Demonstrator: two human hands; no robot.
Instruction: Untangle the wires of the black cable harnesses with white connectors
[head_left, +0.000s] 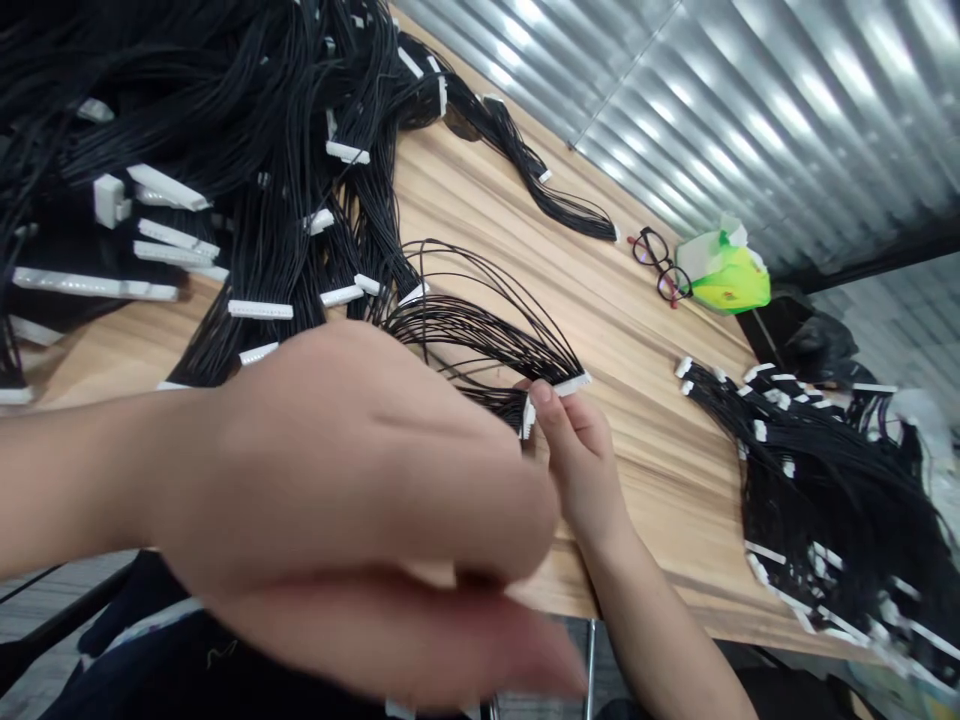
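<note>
Black wire harness (487, 328), its thin leads bowed into a loose loop, lies over the middle of the wood-grain worktop (660, 480), close to the near edge. From where I stand, the person's right hand (585, 450) has its fingers closed on the harness's end, the thumb pressed by a white connector (528, 415), with another white connector (572, 383) just beyond. The left hand (360, 500) is blurred, back upward and nearer the eye, covering part of the leads; its fingers are curled with the thumb stretched below, and I can't tell whether they grip anything. A big heap of similar harnesses (285, 130) spreads on the left, a second pile (832, 460) on the right. Beyond the hands, eyeglasses (664, 266) lie just beside a green-and-white tissue pack (731, 280), near a corrugated metal panel (712, 110).
</note>
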